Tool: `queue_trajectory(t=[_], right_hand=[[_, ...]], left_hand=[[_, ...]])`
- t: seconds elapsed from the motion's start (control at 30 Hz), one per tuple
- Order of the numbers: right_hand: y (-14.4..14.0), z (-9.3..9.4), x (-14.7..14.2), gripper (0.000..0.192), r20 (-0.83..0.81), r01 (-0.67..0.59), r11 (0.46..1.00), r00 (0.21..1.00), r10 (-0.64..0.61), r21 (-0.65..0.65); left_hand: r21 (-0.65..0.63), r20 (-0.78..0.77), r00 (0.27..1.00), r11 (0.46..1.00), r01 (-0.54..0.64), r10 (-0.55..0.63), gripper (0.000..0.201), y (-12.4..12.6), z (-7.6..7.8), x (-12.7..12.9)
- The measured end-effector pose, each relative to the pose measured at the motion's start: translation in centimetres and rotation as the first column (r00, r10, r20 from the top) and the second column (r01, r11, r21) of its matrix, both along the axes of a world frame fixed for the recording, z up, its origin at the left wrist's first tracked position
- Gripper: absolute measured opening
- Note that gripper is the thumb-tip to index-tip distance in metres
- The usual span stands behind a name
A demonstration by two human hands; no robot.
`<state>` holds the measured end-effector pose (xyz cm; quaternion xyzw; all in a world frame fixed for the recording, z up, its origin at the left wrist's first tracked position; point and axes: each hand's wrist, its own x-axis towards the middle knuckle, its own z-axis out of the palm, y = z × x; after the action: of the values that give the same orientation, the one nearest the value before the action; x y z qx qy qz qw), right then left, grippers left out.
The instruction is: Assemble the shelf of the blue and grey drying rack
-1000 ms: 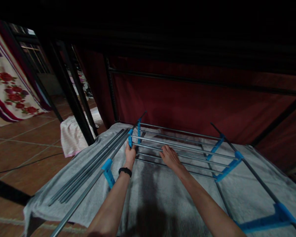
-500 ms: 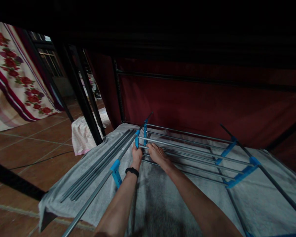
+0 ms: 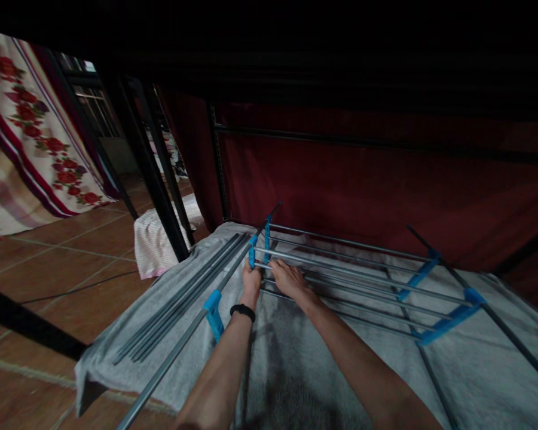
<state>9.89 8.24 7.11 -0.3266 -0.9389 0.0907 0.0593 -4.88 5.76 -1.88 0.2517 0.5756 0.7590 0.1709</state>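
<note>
A rack of grey metal rods (image 3: 363, 276) and blue plastic brackets lies partly assembled on a grey blanket. My left hand (image 3: 251, 282), with a black band at its wrist, is closed round the lower part of a blue bracket (image 3: 251, 254) on the left side pole (image 3: 168, 363). Close beside it, my right hand (image 3: 288, 279) wraps round a thin rod whose end meets that bracket. My fingers hide part of the joint. Nearer me on the same pole sits another blue bracket (image 3: 214, 313). At the right, a long blue bracket (image 3: 451, 322) carries several rod ends.
Several loose rods (image 3: 183, 298) lie along the left of the grey blanket (image 3: 296, 370). Black frame posts (image 3: 161, 197) stand at the left, and a dark beam hangs overhead. Behind the rack is a red cloth (image 3: 363, 185). A striped towel (image 3: 155, 245) hangs near the tiled floor.
The whole scene has shifted slightly to the right as my head moved. Both hands keep their places at the bracket and rod, with little visible motion.
</note>
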Motion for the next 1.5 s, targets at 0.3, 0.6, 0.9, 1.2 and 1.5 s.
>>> queue_trajectory(t=[0.3,0.6,0.9,1.2,1.5], right_hand=[[0.0,0.4,0.1,0.041,0.048,-0.006,1.0,0.999,0.006,0.002],[-0.4,0.2,0.1,0.04,0.05,0.001,0.997,0.999,-0.005,0.072],[-0.4,0.3,-0.3,0.04,0.076,0.009,0.998,0.997,-0.013,0.057],[0.0,0.8,-0.2,0.039,0.06,-0.019,0.999,0.998,0.017,0.029],[-0.4,1.5,0.0,0.04,0.062,-0.014,1.0,0.998,0.013,0.023]], left_hand=[[-0.003,-0.004,1.0,1.0,0.0,0.0,0.015,0.1,-0.4,-0.4],[-0.036,-0.009,0.999,0.999,0.031,-0.031,0.015,-0.1,-0.6,-0.5],[-0.04,-0.011,0.998,0.998,0.057,-0.058,0.015,-0.3,-0.4,-0.5],[-0.027,0.001,0.998,0.997,0.067,-0.067,0.014,-0.4,-0.4,-0.3],[-0.016,0.024,0.998,0.998,0.055,-0.055,0.016,-0.3,-0.2,0.0]])
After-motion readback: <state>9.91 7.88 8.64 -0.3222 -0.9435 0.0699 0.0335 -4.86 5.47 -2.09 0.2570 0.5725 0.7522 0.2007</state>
